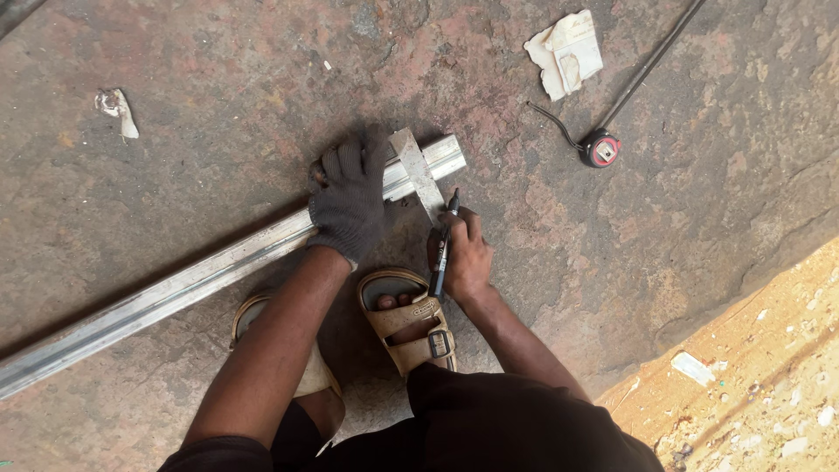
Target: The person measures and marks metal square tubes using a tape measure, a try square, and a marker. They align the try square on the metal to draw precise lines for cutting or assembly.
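Observation:
A long grey metal channel (192, 280) lies on the stone floor, running from the lower left up to the middle. My left hand (350, 197), in a dark knit glove, presses down on the channel near its far end and steadies a flat metal square (417, 170) laid across it. My bare right hand (463, 253) grips a black marker (443, 249), its tip touching the square's edge just below the channel. Both my feet in tan sandals (411, 323) rest under my arms.
A red and black tape measure (601, 149) lies at the upper right beside a thin dark rod (651, 65). Crumpled white paper (566, 52) sits above it, a smaller white scrap (116, 107) at the upper left. Sandy ground (760, 376) with debris borders the lower right.

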